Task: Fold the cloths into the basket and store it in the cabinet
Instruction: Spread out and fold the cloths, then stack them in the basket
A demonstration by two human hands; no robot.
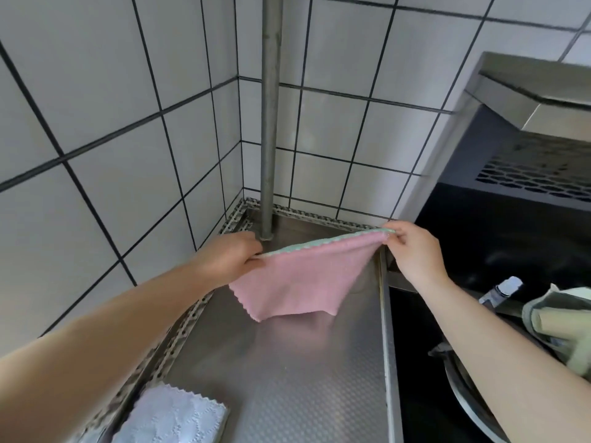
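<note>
A pink cloth (297,279) with a pale green back hangs stretched between my two hands above the steel counter (287,378). My left hand (228,257) pinches its left top corner. My right hand (415,251) pinches the right top corner, near the counter's right edge. The cloth's lower edge droops and touches the counter. A white folded cloth (172,417) lies flat at the counter's near left. No basket or cabinet is in view.
Tiled walls meet in a corner behind the counter, where a steel pipe (271,123) stands upright. A dark stove area (479,266) with a range hood (537,100) lies to the right. At the right edge, a green-grey cloth (563,324) sits over a metal bowl (467,401).
</note>
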